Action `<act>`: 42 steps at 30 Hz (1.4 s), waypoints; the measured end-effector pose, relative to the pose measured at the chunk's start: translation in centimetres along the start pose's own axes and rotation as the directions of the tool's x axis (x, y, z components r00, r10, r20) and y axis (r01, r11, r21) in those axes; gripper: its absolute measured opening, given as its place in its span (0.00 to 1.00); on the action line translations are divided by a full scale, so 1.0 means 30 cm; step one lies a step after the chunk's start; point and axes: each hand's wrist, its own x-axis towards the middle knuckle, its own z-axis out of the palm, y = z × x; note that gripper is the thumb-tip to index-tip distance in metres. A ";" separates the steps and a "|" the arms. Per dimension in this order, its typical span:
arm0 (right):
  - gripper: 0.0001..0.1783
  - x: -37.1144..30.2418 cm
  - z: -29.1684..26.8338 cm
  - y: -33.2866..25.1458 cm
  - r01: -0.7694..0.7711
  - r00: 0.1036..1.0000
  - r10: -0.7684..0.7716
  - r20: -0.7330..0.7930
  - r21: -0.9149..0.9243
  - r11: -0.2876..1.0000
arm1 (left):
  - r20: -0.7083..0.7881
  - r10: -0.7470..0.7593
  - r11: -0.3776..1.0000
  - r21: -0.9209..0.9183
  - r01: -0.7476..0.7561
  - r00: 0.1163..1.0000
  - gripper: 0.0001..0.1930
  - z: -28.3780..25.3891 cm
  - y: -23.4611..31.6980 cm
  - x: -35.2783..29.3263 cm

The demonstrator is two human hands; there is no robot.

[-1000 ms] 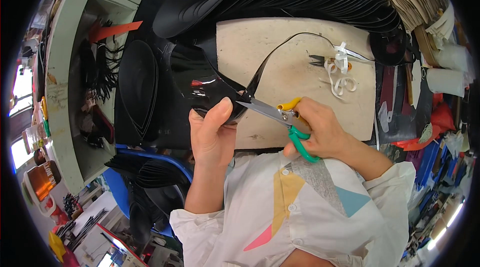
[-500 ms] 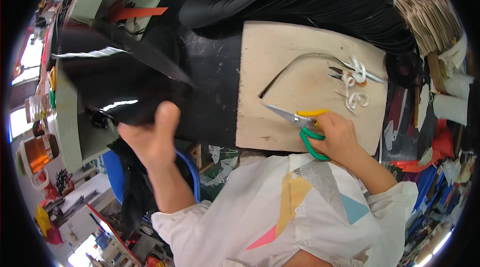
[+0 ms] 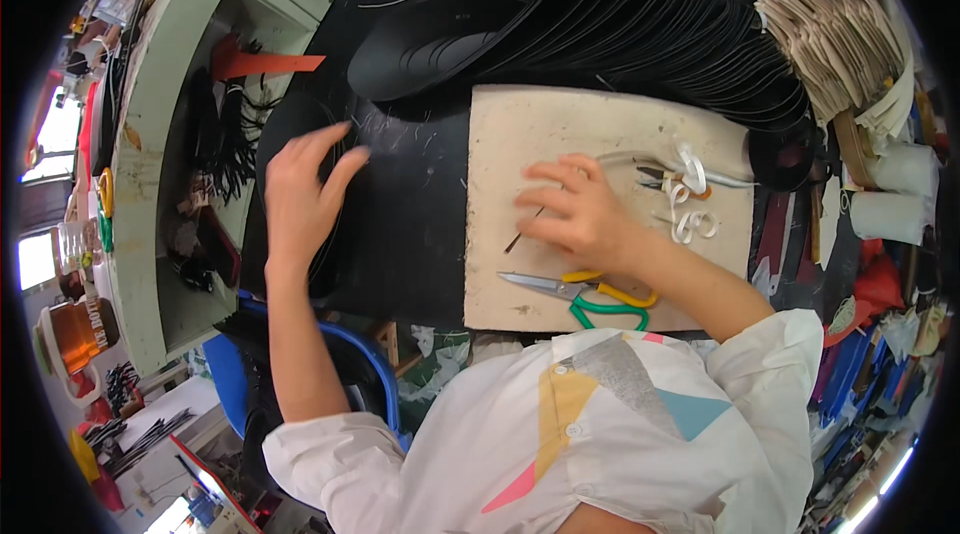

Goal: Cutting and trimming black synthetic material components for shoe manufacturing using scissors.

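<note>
My left hand (image 3: 303, 196), fingers apart and slightly blurred, is over dark flat pieces (image 3: 300, 119) at the left of the table; it holds nothing I can see. My right hand (image 3: 580, 209) is over the beige board (image 3: 490, 154), its fingers spread and bent across a thin dark strip (image 3: 515, 240). The fingers partly hide the strip, and no grip on it shows. Nearer me, scissors (image 3: 585, 294) with one yellow and one green handle lie on the board. Curly white ribbon (image 3: 690, 224) and a small dark-tipped tool (image 3: 652, 178) lie right of that hand.
A long fanned row of black curved sheets (image 3: 640, 44) stretches behind the board. Stacked beige pieces (image 3: 835, 34) stand at the far right. On the left is a pale green machine housing (image 3: 150, 194) with an orange strip (image 3: 270, 64) inside. A blue bin (image 3: 375, 354) sits below the table edge.
My left hand has let go of the glossy black sheet, now down at the left. The right hand has released the scissors onto the board and moved away from me to the strip.
</note>
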 end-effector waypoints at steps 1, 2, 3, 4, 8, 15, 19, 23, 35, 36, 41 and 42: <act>0.12 0.000 -0.013 -0.015 0.024 0.999 -0.023 -0.033 0.040 0.999 | -0.026 -0.071 0.975 -0.214 0.064 0.997 0.14 0.045 0.058 0.079; 0.09 0.032 -0.033 -0.041 0.048 0.992 -0.041 -0.118 0.059 0.997 | -0.051 -0.109 0.913 -0.399 0.080 0.993 0.13 0.104 0.092 0.148; 0.10 0.043 -0.059 -0.059 0.063 0.992 -0.048 -0.118 0.125 0.990 | 0.017 -0.228 0.863 -0.459 0.210 0.973 0.14 0.138 0.145 0.225; 0.11 0.048 -0.083 -0.068 0.068 0.992 -0.047 -0.118 0.180 0.981 | 0.005 -0.283 0.824 -0.511 0.246 0.959 0.20 0.220 0.158 0.314; 0.12 0.030 -0.146 -0.120 0.101 0.973 -0.075 -0.218 0.111 0.989 | 0.293 -0.444 0.722 -0.442 0.532 0.846 0.30 0.406 0.180 0.512; 0.10 -0.031 -0.207 -0.069 0.091 0.838 -0.233 -0.493 -0.294 0.951 | 0.502 -0.342 0.276 -0.755 0.595 0.795 0.15 0.480 0.186 0.483; 0.08 -0.058 -0.143 -0.076 0.111 0.733 -0.290 -0.615 -0.312 0.944 | 0.325 -0.545 -0.005 -0.923 0.385 0.773 0.12 0.414 0.119 0.440; 0.06 -0.052 -0.231 -0.064 -0.018 0.900 0.074 -0.430 0.132 0.991 | -0.061 -0.652 0.112 -0.994 0.016 0.756 0.09 0.170 0.265 0.345; 0.05 0.028 -0.314 -0.114 -0.452 0.776 0.631 0.006 0.704 0.549 | 0.394 -0.253 0.004 -0.913 0.408 0.884 0.04 0.170 0.520 -0.114; 0.05 0.030 -0.319 -0.114 -0.467 0.779 0.625 0.044 0.707 0.532 | 0.410 -0.210 0.021 -0.906 0.424 0.887 0.05 0.181 0.497 -0.134; 0.05 0.046 -0.317 -0.126 -0.538 0.748 0.644 0.162 0.716 0.445 | 0.423 -0.211 0.060 -0.894 0.443 0.881 0.05 0.162 0.539 -0.144; 0.04 0.045 -0.304 -0.128 -0.510 0.768 0.627 0.127 0.714 0.479 | 0.427 -0.184 0.070 -0.893 0.445 0.885 0.05 0.165 0.530 -0.151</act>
